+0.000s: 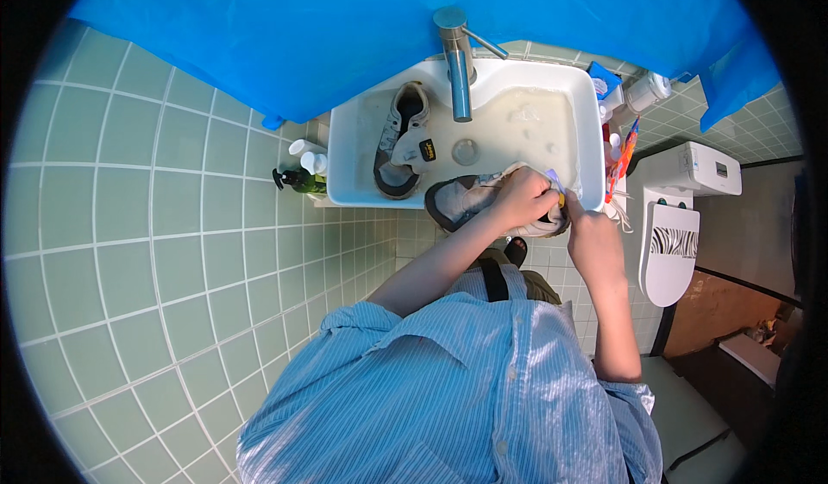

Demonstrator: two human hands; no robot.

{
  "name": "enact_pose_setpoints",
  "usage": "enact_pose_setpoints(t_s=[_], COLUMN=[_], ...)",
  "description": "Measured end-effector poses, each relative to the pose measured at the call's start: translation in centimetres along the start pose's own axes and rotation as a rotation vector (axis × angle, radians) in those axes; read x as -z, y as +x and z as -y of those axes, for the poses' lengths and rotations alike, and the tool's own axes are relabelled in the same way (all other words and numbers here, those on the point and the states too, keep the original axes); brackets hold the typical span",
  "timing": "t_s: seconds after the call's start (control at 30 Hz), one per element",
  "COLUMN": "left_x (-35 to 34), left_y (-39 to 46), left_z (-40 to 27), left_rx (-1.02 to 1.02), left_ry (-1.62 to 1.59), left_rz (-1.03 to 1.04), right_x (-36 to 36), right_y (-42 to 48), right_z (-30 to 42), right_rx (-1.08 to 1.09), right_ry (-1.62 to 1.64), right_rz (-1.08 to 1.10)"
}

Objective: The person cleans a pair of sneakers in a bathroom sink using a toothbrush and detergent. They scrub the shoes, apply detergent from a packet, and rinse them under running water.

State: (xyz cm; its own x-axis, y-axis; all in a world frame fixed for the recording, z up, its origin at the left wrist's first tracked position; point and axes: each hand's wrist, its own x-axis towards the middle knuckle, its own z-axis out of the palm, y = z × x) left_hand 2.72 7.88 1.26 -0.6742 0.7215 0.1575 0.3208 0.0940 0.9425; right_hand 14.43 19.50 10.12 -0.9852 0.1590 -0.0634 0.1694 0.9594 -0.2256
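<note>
A wet grey and white sneaker (457, 199) lies across the near rim of the white washbasin (362, 200), its toe to the left. My left hand (527, 194) grips the upper near its opening. My right hand (594, 238) is closed at the heel end, on a small purple-handled item (554, 177), probably a brush, mostly hidden by the fingers. A second sneaker (400, 141) stands in the basin at the left, toe towards me, its tongue bearing a black and yellow patch. Cloudy water (504, 141) covers the basin floor around the round drain plug (465, 152).
A metal faucet (460, 70) reaches over the basin from behind. Bottles, with a green pump bottle (301, 180), stand left; containers and an orange packet (622, 160) crowd the right edge. Blue sheeting (259, 31) hangs behind. A toilet (669, 251) stands at the right.
</note>
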Motion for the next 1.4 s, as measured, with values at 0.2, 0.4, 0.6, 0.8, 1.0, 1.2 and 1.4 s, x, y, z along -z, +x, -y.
enact_pose_setpoints(t_s=[0.2,0.4,0.6,0.8,1.0,1.2,1.4], left_x=[0.4,0.6,0.5,0.0,0.2,0.5,0.5], left_y=[0.7,0.3,0.3,0.7,0.8,0.8,0.6], left_z=[0.2,-1.2,-1.0,0.3,0.0,0.2,-0.5], left_rx=[0.049,0.023,0.058,0.141,0.007,0.041,-0.031], left_ry=[0.026,0.116,0.026,-0.149,0.035,0.065,0.087], left_rz=[-0.018,0.066,0.072,0.097,0.121,0.119,0.087], right_x=[1.4,0.1,1.2,2.1,0.0,-0.8,1.3], right_y=[-2.5,-0.7,-2.2,-4.0,-2.7,-1.6,-2.8], right_z=[-0.9,-0.1,0.1,0.3,1.3,0.7,1.3], right_rx=[-0.026,-0.086,-0.193,-0.174,-0.196,-0.167,-0.187], right_ry=[-0.002,0.034,0.125,0.469,0.419,0.454,0.381], right_rz=[0.052,-0.072,-0.153,-0.2,-0.146,-0.148,-0.037])
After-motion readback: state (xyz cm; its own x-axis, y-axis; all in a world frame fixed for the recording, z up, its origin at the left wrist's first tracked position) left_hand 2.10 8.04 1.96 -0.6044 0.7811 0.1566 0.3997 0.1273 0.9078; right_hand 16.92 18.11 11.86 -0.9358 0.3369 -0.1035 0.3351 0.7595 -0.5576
